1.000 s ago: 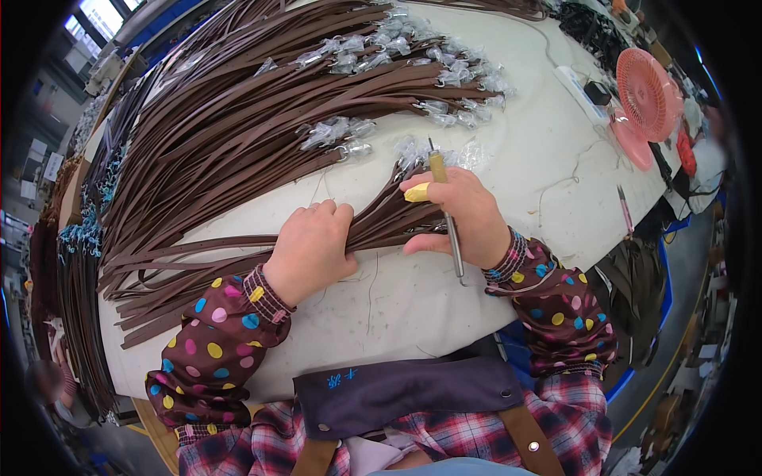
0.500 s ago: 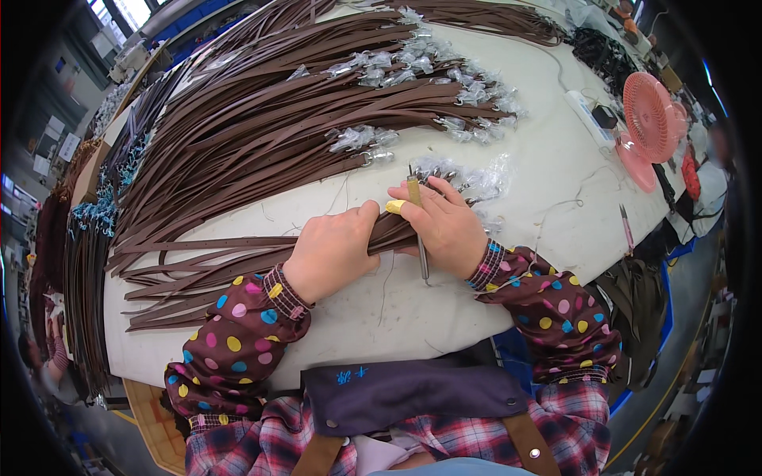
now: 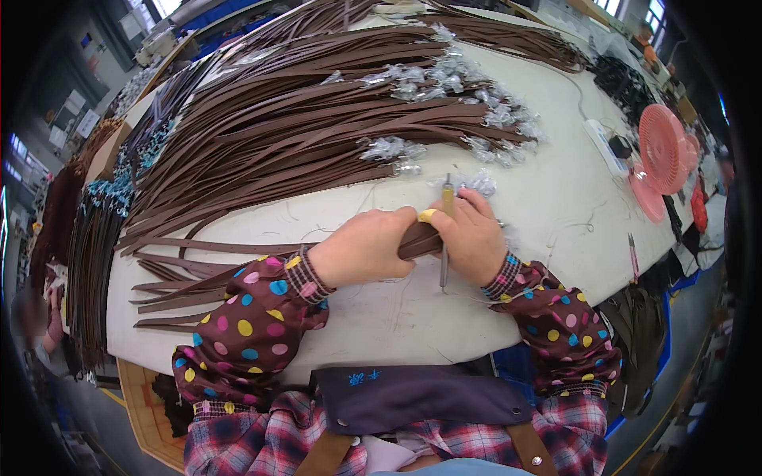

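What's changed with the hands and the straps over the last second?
The left hand and right hand have closed together over the end of the brown strap bundle; the thin metal tool in the right hand has swung more upright. Both grips are unchanged, and the strap pile, white table and pink fan stayed put.

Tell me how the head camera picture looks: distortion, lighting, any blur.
Head view: strong fisheye, the white table edge bows and the corners go black; soft even light, faint shadows under the left hand and right hand; centre sharp, rim smeared, mild glare on clear plastic wrappers.
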`<state>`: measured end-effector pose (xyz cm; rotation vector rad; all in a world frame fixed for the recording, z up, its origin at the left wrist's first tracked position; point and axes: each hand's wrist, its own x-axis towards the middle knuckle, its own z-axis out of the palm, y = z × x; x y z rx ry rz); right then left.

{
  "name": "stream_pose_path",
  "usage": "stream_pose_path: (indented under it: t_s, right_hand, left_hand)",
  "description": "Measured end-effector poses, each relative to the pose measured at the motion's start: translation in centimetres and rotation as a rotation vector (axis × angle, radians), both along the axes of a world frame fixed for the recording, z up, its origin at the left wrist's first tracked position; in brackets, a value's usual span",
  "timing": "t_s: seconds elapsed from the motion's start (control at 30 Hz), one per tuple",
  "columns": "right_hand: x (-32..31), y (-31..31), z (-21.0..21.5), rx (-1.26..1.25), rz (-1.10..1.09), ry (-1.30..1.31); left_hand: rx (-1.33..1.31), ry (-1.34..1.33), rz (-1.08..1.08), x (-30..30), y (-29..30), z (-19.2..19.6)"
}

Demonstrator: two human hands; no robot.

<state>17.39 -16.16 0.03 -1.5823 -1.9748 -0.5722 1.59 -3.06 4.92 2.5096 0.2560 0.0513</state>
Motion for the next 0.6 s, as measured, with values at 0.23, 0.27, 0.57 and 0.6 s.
stream_pose_path:
  t_s: [0.23, 0.27, 0.57, 0.6]
  right_hand:
    - [1.7, 0.0, 2.2, 0.148, -0.051, 0.034]
    - [2.5, -0.1, 2.5, 0.203, -0.1, 0.0]
    - [7.7, -2.2, 3.4, 0.184, -0.281, 0.118]
    - [8.3, -1.9, 3.3, 0.197, -0.28, 0.178]
  left_hand:
    - [0.3, 0.036, 0.156, -3.0, -1.1, 1.7]
    - [0.355, -0.026, 0.212, -4.4, -0.2, 1.3]
    - [0.73, -0.008, 0.561, -22.4, 8.9, 6.0]
    - [0.711, 0.005, 0.641, -24.0, 9.8, 7.1]
